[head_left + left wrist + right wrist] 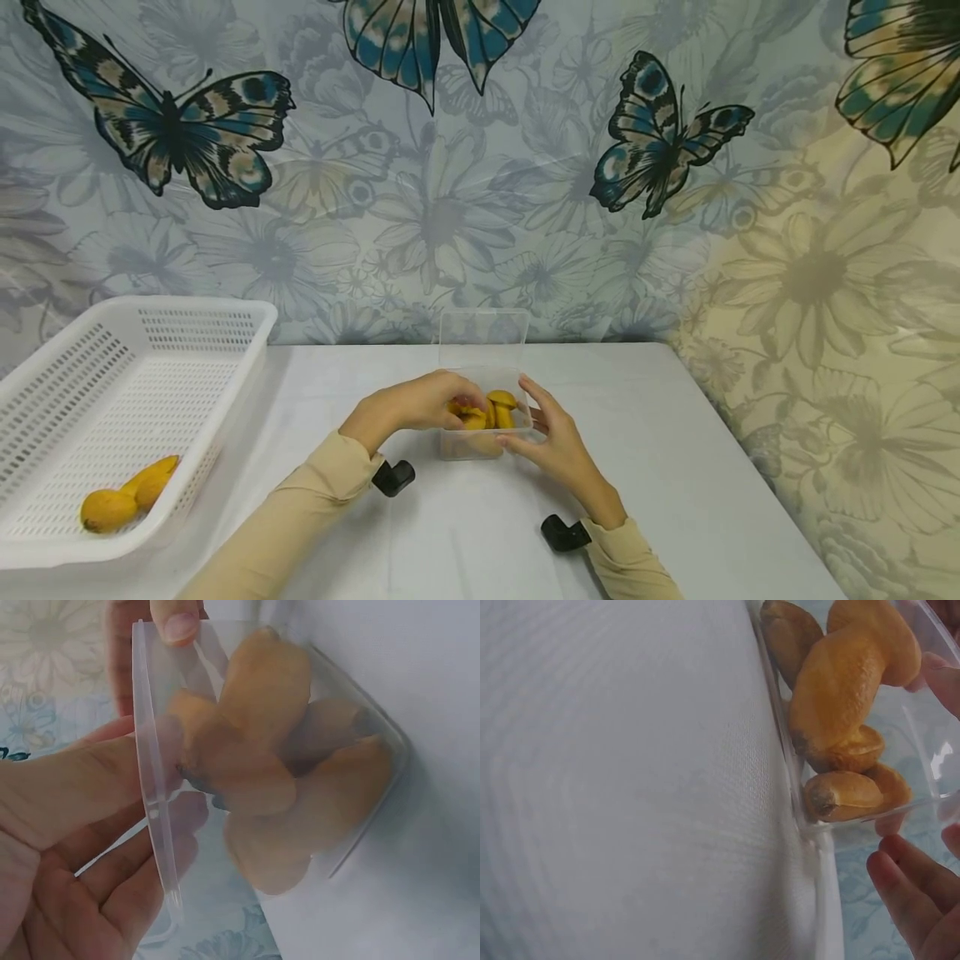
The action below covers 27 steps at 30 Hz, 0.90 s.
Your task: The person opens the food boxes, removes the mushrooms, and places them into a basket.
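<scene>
A clear plastic box (pixel 468 447) holds several yellow mushrooms (pixel 502 410), also seen through its walls in both wrist views. From the left, my left hand (pixel 420 402) reaches over the rim. Its thumb and fingers dip inside and pinch a yellow mushroom (pixel 247 772) beside the others. My right hand (pixel 558 433) holds the box at its right side. The right thumb lies against the front wall near the rim, and the other fingers (pixel 907 881) are by the right end. Part of the left fingertips is hidden behind the mushrooms in the head view.
The box's clear lid (pixel 483 327) stands raised at the back. A white perforated basket (pixel 180 375) at the left holds yellow mushrooms (pixel 108 510) in its near right corner. A white cloth (pixel 675 467) covers the table, which meets a butterfly-patterned backdrop (pixel 435 208).
</scene>
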Available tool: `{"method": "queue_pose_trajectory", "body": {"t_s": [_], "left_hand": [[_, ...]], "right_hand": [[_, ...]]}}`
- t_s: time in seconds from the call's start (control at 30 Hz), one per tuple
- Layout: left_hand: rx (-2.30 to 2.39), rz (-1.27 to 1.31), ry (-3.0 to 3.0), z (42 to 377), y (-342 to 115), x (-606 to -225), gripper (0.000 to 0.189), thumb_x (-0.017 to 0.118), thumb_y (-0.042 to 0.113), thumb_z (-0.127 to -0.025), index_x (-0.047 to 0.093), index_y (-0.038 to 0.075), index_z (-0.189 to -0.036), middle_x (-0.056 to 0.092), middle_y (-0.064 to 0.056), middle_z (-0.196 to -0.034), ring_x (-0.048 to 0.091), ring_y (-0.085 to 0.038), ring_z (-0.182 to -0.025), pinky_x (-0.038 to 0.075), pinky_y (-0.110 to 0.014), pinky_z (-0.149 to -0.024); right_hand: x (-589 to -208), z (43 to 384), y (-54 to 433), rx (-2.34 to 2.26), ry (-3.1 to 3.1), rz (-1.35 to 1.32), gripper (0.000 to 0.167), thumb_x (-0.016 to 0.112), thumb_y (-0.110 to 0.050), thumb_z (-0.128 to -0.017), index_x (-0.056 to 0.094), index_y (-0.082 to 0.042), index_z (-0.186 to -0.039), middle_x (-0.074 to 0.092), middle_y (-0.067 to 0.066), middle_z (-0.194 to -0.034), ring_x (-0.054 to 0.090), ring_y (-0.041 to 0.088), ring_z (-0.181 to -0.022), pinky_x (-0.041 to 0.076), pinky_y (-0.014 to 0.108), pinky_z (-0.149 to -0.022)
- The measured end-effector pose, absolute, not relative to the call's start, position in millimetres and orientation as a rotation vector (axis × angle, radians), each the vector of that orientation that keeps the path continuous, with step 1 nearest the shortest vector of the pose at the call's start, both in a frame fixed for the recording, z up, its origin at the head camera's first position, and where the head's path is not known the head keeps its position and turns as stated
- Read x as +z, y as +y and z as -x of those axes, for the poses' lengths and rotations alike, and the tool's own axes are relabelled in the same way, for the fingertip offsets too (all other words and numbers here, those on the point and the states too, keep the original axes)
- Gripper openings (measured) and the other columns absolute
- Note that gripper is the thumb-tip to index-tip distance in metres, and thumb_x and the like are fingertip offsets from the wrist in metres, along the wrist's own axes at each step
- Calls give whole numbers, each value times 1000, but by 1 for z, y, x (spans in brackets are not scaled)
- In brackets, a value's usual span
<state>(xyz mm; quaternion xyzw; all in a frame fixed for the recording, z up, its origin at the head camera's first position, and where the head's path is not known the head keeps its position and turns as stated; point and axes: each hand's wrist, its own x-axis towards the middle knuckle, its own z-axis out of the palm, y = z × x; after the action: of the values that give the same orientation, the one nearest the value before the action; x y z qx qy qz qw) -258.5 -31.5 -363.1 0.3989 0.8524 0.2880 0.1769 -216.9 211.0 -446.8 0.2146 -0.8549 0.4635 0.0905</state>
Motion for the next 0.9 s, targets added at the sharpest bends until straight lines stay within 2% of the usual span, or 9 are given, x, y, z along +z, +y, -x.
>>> {"method": "queue_pose_trajectory", "body": {"t_s": [0.23, 0.43, 0.67, 0.9], "left_hand": [[726, -1152, 2398, 262, -25, -361, 35, 74, -5, -84, 72, 7, -117, 70, -2, -116, 58, -16, -96, 55, -39, -92], [675, -1220, 2366, 265, -24, -360, 31, 72, -6, -85, 74, 8, -112, 72, 0, -107, 61, -14, -92, 57, -35, -89], [671, -1274, 2307, 269, -25, -363, 33, 67, -5, -89, 72, 10, -118, 71, 2, -108, 61, -11, -95, 54, -29, -92], [732, -1231, 2272, 271, -29, -365, 37, 66, -6, -87, 70, 8, -120, 71, -1, -113, 60, -12, -94, 54, -27, -89]], "right_hand": [[-447, 216, 212, 1394, -2543, -642, 92, 85, -17, -79, 33, -9, -154, 34, 21, -158, 45, 48, -135, 51, 50, -101], [-444, 215, 212, 1401, -2556, -638, 91, 84, -17, -79, 33, -10, -154, 34, 21, -158, 44, 45, -137, 51, 50, -102], [-444, 216, 211, 1392, -2555, -621, 88, 83, -17, -80, 35, -11, -153, 36, 19, -157, 42, 42, -140, 51, 48, -102], [-444, 216, 211, 1409, -2547, -634, 89, 84, -15, -79, 35, -11, -153, 36, 21, -156, 47, 46, -134, 52, 46, -101]]}}
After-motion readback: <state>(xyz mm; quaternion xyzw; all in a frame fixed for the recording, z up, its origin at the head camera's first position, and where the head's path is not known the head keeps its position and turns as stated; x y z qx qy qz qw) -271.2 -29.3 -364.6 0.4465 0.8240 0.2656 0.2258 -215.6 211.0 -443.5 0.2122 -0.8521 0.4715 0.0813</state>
